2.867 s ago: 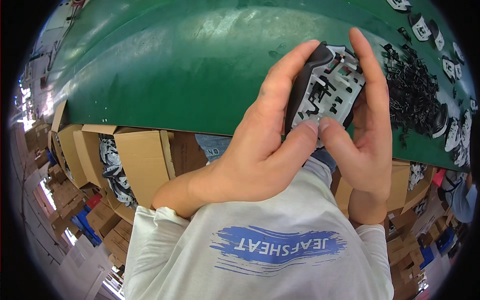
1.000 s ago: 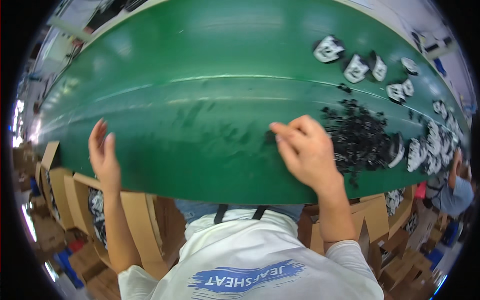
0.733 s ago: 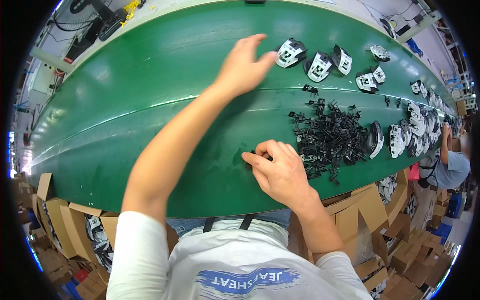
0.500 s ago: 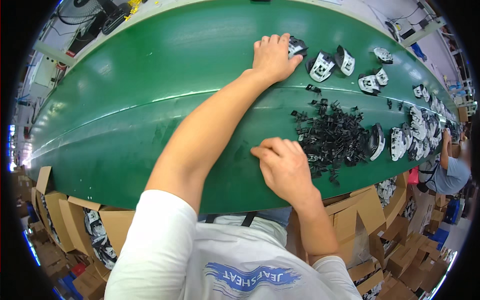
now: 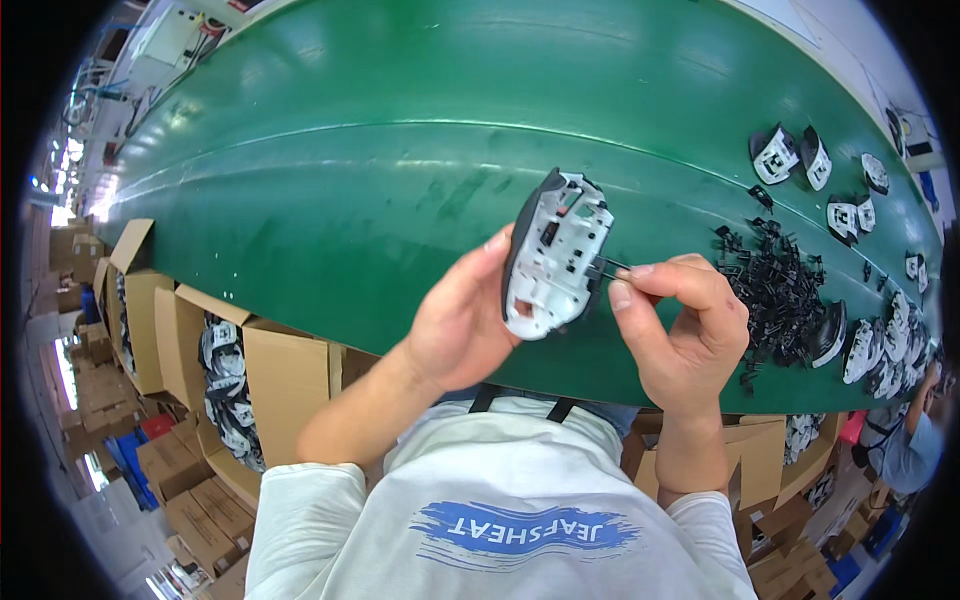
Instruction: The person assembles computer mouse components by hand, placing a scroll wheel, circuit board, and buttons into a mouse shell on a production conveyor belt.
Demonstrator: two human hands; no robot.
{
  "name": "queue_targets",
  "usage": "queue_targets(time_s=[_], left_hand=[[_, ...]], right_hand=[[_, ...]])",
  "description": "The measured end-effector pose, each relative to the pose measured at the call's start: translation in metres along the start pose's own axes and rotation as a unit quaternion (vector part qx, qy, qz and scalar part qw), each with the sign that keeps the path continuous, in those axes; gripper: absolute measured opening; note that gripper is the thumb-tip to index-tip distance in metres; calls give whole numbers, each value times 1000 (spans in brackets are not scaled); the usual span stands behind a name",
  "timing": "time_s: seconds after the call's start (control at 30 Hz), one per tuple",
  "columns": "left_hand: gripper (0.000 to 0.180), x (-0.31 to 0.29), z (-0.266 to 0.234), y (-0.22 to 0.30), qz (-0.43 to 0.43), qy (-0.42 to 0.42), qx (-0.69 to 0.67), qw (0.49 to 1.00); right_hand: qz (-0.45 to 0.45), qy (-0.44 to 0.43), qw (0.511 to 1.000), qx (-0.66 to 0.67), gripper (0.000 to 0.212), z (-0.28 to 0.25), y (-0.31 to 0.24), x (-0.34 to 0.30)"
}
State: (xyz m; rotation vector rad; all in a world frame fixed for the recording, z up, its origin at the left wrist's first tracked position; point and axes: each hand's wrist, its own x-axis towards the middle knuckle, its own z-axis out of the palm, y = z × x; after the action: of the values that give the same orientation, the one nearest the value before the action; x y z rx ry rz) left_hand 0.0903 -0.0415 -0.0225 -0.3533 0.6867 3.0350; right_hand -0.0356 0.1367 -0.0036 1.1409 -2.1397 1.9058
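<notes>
Mouse shell [image 5: 556, 255]: white plastic inside face with a black outer rim, held upright above the near edge of the green tabletop [image 5: 330, 190], between the two hands.

Cardboard boxes [image 5: 250, 370]: far left, below the tabletop edge, open; one is filled with more black-and-white shells.

Left hand [image 5: 462, 320]: curled around the shell's left side and lower end, thumb tip resting at the upper left rim, palm cupping the back. Holding it firmly.

Right hand [image 5: 678, 328]: just right of the shell, fingers folded in, thumb and forefinger pinched narrowly on a small black clip [image 5: 612, 265] whose free end touches the shell's right edge.

Pile of small black parts [image 5: 775, 290]: loose heap on the tabletop, right of the right hand, near it but apart.

Further shells [image 5: 790, 155]: scattered singly and in pairs along the right part of the tabletop, towards the far edge and the right rim.

Another person [image 5: 905, 445]: lower right edge, blue sleeve, partly visible.
</notes>
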Motion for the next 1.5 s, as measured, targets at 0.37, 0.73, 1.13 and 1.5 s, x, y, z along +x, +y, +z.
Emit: queue_targets(time_s=[0.37, 0.73, 1.13, 1.5], left_hand=[[70, -14, 20, -6, -19, 18, 160, 987], [72, -10, 16, -21, -46, 18, 75, 996], [52, -17, 21, -34, 77, 113, 357, 924], [54, -16, -3, -61, 222, 104, 492, 835]], right_hand=[[-89, -41, 983, -156, 28, 14, -9, -3], [-47, -32, 984, -168, 38, -17, -7, -12], [66, -63, 995, -44, 60, 3, -12, -31], [94, -115, 987, -63, 78, 23, -2, -58]])
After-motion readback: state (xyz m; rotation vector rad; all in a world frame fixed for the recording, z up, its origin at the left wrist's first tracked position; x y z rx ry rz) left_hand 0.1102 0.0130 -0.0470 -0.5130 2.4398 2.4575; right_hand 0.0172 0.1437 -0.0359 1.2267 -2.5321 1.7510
